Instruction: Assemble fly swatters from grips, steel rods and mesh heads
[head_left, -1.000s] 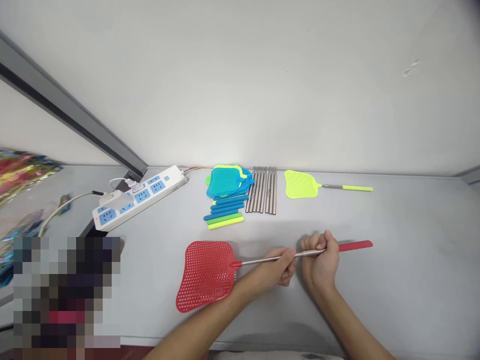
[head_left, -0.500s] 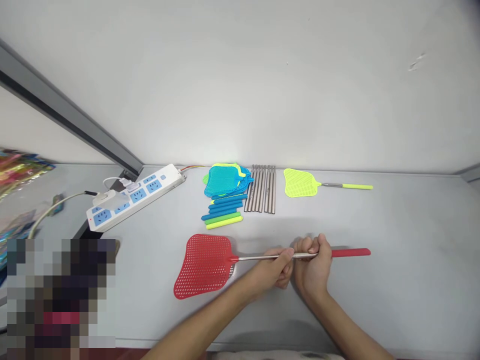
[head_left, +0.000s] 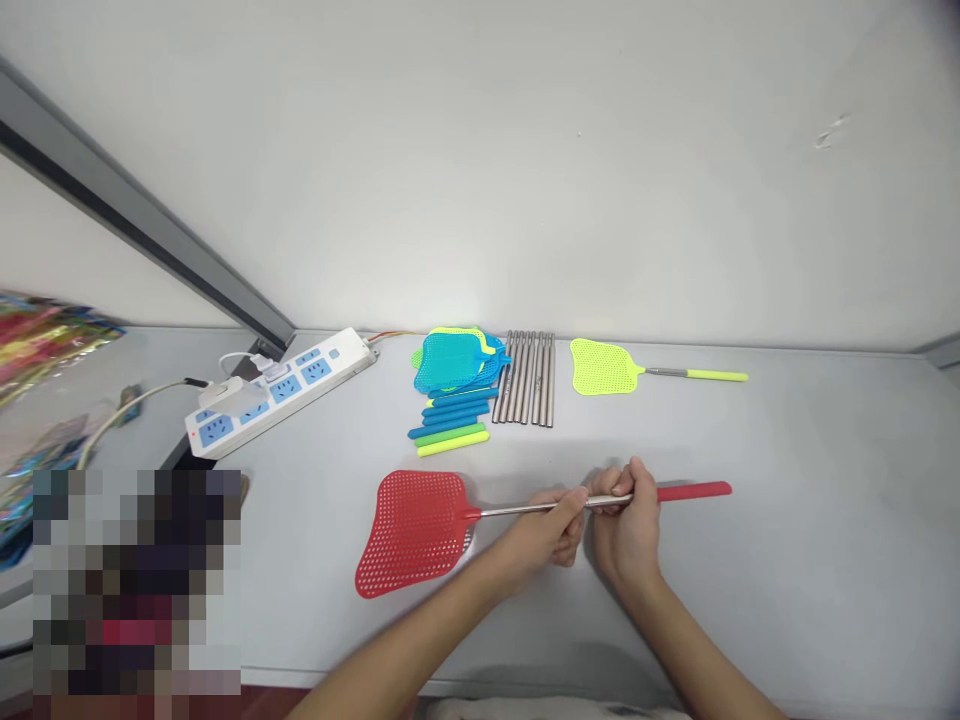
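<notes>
- A worker's left hand (head_left: 559, 528) pinched the metal shaft (head_left: 517, 509) of a red fly swatter (head_left: 499, 511), thumb laid along the top and fingers curled beneath; the left forearm (head_left: 420, 635) slanted in from between 7 and 8 o'clock.
- The right hand (head_left: 626, 515) made a closed fist around the thicker end of the shaft, thumb raised, its forearm (head_left: 697, 640) rising from 5 o'clock. The two hands nearly met.
- The swatter stretched across the front of the grey tabletop (head_left: 817, 560), its mesh head (head_left: 412, 530) at 9 o'clock from the left hand, its red handle (head_left: 696, 491) pointing toward 3 o'clock beyond the right.
- Half a second earlier, the handle's tip sat lower and farther toward 3 o'clock; a second earlier, a wider stretch of shaft had shown between the hands. The mesh head held almost the same place over that last half-second.
- Metal tubes (head_left: 525, 380) lay in a row at 11 o'clock from the hands, and a yellow fly swatter (head_left: 604, 368) rested at about 1 o'clock, both as before.
</notes>
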